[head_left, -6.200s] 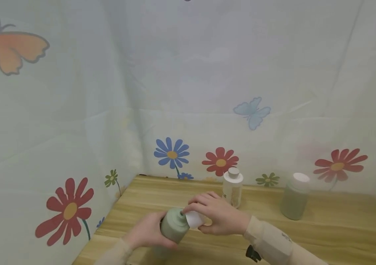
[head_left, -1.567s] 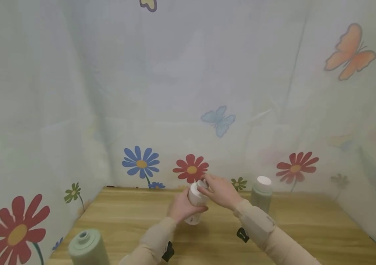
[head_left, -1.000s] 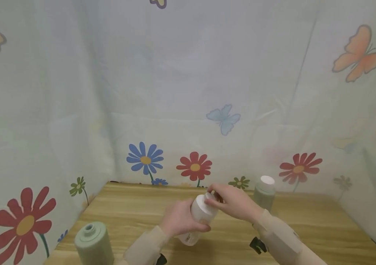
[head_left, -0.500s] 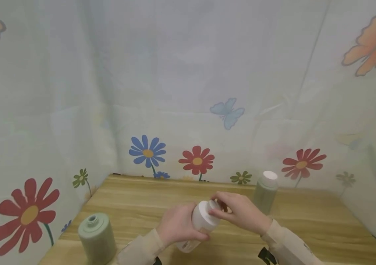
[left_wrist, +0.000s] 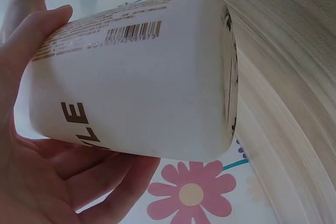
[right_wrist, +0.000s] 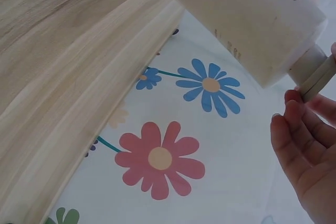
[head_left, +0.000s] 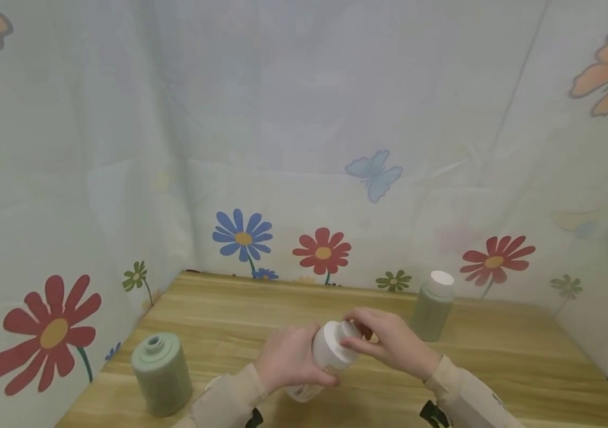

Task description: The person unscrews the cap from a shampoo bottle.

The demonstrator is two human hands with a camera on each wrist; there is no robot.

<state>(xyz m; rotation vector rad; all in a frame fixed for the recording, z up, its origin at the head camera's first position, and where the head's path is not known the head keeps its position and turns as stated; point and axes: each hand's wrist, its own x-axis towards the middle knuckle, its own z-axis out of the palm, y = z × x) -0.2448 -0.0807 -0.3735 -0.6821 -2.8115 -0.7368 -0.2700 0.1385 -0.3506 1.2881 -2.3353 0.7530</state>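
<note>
My left hand (head_left: 290,359) grips a white bottle (left_wrist: 131,77) with brown print and a barcode, tilted toward the right. In the left wrist view its base faces away from the palm. My right hand (head_left: 389,342) pinches the cap (right_wrist: 313,74) at the bottle's top with thumb and fingers. In the right wrist view the cap is on the neck end, and fingertips (right_wrist: 294,100) touch its edge. Whether it is loose cannot be told. To the left stands a green bottle (head_left: 162,377) with an uncovered neck opening.
A second green bottle (head_left: 432,309) with a white cap stands at the back right. Some white thing (head_left: 213,382) shows partly behind the left sleeve. The wooden tabletop (head_left: 250,297) ends at a flower-printed curtain (head_left: 282,119).
Earliest, both hands were on a green bottle and a white piece at its neck; that bottle now stands at left. The hands moved to the white bottle, then brought it nearer and tilted it.
</note>
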